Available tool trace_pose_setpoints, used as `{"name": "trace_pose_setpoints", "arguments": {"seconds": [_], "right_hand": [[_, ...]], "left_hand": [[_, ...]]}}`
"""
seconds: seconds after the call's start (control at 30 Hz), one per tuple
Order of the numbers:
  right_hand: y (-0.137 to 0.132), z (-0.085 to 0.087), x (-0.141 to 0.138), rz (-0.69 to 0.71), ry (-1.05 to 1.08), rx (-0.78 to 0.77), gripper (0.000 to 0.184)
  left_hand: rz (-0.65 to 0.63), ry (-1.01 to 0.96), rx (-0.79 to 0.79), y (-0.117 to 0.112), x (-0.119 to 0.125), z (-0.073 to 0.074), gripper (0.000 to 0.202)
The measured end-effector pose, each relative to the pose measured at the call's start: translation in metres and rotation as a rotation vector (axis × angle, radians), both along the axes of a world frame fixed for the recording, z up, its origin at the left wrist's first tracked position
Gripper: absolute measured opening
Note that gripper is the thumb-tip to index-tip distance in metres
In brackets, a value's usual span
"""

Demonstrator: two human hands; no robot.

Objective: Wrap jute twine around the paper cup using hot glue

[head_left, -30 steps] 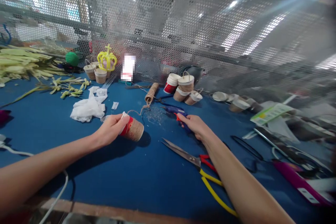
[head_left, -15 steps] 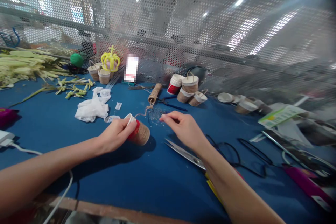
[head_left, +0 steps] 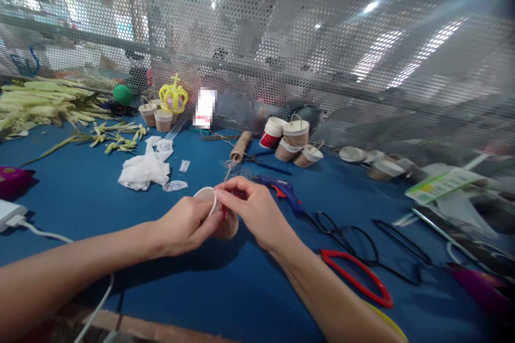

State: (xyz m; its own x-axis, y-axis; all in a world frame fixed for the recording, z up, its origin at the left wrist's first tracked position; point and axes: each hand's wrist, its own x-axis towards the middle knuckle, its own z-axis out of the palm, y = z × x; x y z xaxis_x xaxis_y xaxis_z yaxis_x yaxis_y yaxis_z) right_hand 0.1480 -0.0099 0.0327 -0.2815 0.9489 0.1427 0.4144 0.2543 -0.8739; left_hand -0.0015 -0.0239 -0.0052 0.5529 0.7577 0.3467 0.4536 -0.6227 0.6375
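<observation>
My left hand (head_left: pixel 189 225) is closed around a paper cup (head_left: pixel 206 193), tilted with its white rim toward me. Brown twine wraps the cup's lower part, and a red patch shows on its side. At the cup's near-rim side, my right hand (head_left: pixel 251 209) pinches the twine (head_left: pixel 228 171), its fingertips against the wall; the exact grip is partly hidden. That strand runs back to a twine spool (head_left: pixel 241 146) lying on the table. Beyond my right hand lies a blue glue gun (head_left: pixel 287 193). Scissors (head_left: pixel 358 273) are partly covered by my right forearm.
Twine-covered cups (head_left: pixel 295 134) stand at the back, beside dark pliers (head_left: pixel 269 163). Crumpled white plastic (head_left: pixel 145 169) lies left of centre. Pale husks (head_left: pixel 44 102) fill the far left. A black cord (head_left: pixel 362 241) loops on the right. Perforated metal panels (head_left: pixel 241 53) close off the back.
My right hand has moved left onto the cup and meets the twine there. The cup has shifted slightly right and turned its opening toward me. The glue gun is now more visible.
</observation>
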Motion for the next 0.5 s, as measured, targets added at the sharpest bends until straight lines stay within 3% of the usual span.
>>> {"name": "trace_pose_setpoints", "arguments": {"seconds": [0.1, 0.2, 0.33, 0.5], "right_hand": [[-0.004, 0.0, 0.004, -0.032, 0.05, 0.012, 0.016], [-0.005, 0.0, 0.012, -0.089, 0.105, 0.047, 0.019], [-0.004, 0.001, 0.02, -0.162, 0.099, 0.104, 0.02], [-0.007, 0.003, 0.021, -0.182, 0.058, 0.135, 0.017]], "left_hand": [[0.034, -0.038, -0.155, 0.0, 0.0, 0.002, 0.035], [0.079, -0.21, -0.438, 0.004, 0.0, 0.005, 0.041], [0.079, -0.456, -0.769, 0.009, 0.001, 0.005, 0.033], [0.087, -0.614, -0.971, 0.009, 0.004, 0.005, 0.021]]}}
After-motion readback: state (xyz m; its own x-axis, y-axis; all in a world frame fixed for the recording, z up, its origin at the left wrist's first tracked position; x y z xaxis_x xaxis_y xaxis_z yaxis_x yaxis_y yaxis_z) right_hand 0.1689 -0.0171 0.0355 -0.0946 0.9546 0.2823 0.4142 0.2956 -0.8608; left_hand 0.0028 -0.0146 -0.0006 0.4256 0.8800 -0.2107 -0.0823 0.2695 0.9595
